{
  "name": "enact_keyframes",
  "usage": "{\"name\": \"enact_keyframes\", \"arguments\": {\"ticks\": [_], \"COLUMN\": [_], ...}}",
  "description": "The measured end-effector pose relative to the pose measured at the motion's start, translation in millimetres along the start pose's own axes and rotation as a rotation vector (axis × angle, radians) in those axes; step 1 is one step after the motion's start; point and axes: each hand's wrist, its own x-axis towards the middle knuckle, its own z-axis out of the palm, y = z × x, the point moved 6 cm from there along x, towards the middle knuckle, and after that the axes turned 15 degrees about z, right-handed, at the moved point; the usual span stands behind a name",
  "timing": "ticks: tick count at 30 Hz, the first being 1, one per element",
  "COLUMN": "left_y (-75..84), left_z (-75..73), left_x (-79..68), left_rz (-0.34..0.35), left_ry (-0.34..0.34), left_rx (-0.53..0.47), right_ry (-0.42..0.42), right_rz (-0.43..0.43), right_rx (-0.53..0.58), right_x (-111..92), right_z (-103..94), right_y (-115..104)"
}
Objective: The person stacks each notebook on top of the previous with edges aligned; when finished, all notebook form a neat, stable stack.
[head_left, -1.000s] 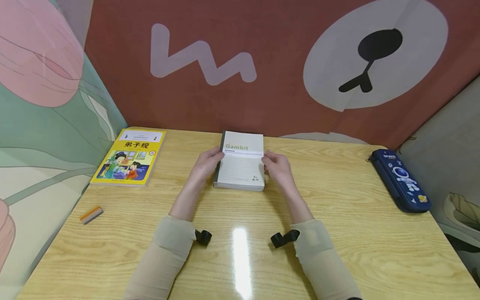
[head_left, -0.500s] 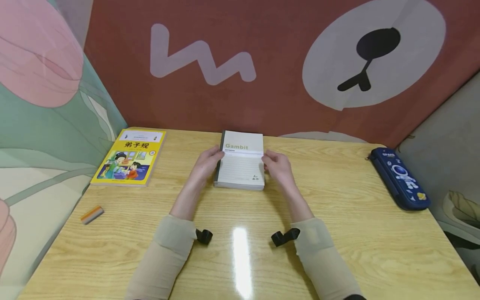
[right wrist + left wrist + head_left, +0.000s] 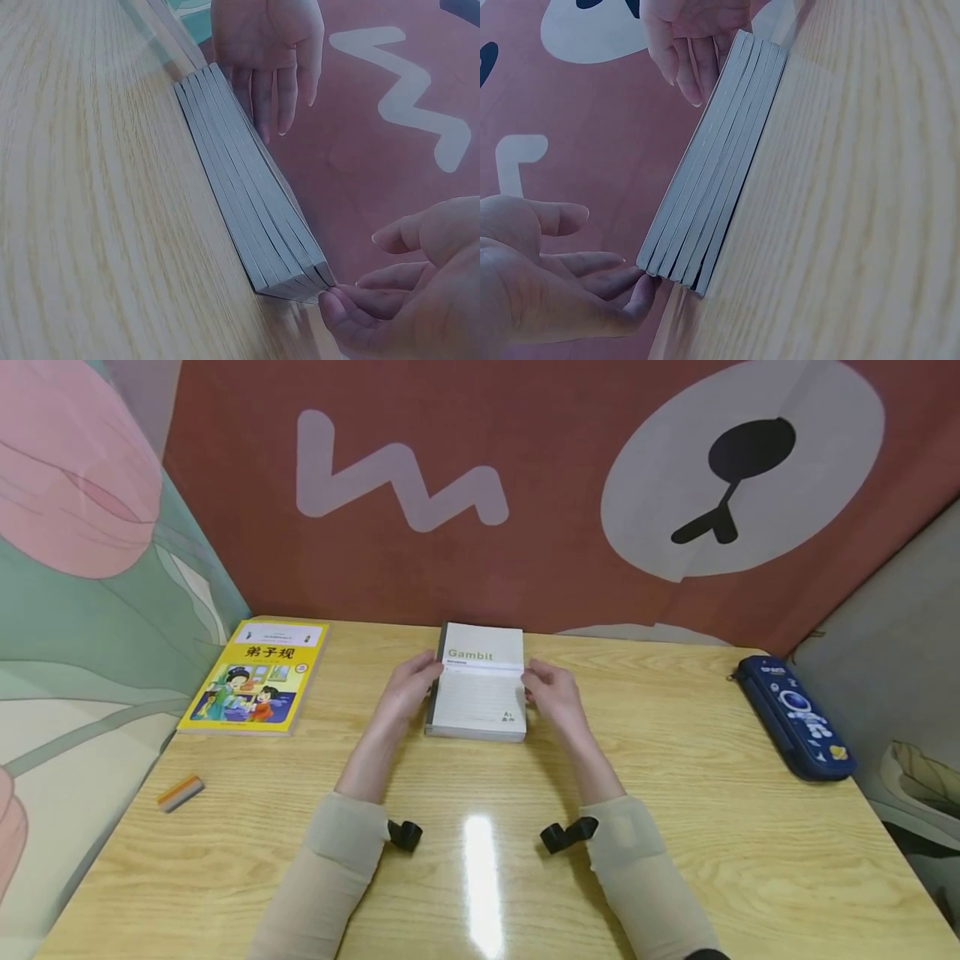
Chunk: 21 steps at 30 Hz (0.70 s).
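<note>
A stack of several notebooks (image 3: pixel 480 693) with a white "Gambit" cover and dark spine lies flat on the table. In the wrist views its layered page edges (image 3: pixel 712 165) sit nearly flush. My left hand (image 3: pixel 409 687) touches the stack's left side with extended fingers, its thumb apart from them in the left wrist view. On the opposite side, fingers of my right hand (image 3: pixel 553 692) touch the edge, and the right wrist view shows that thumb standing off the stack (image 3: pixel 247 187). Neither hand curls round the notebooks; parts of the fingertips are hidden.
A yellow picture book (image 3: pixel 255 677) lies at the table's back left, with an orange and grey eraser (image 3: pixel 180 793) in front of it. To the far right is a dark blue pencil case (image 3: pixel 797 718). A reddish patterned wall (image 3: pixel 555 568) borders the table's back edge.
</note>
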Motion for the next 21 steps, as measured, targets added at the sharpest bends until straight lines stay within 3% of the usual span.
{"name": "enact_keyframes", "arguments": {"ticks": [21], "left_y": [0.3], "left_z": [-4.4], "left_x": [2.0], "left_rz": [0.014], "left_ry": [0.031], "left_rx": [-0.006], "right_ry": [-0.011], "right_rz": [-0.022], "right_rx": [-0.001], "right_x": [2.1], "right_z": [-0.3], "right_y": [-0.6]}}
